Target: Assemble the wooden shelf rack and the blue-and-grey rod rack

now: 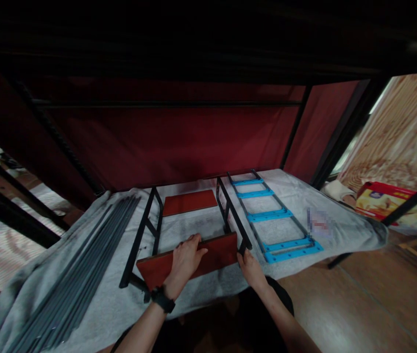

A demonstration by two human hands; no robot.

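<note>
My left hand [187,255] lies over the near reddish-brown board [216,255], fingers at its upper edge and thumb on its face. This board stands tilted between the two black metal side frames [140,245]. At its right end, my right hand [248,267] is closed around the lower bar of the right side frame [236,215]; the fingertips are partly hidden. A second reddish-brown board [190,202] joins the side frames at the far end.
A bundle of dark grey tubes [87,264] lies on the grey cloth [208,291] at left. To the right is a rack with blue crossbars [271,214]. Black posts [297,127] and a red curtain [171,142] enclose the back. A red-and-yellow box [400,206] sits at far right.
</note>
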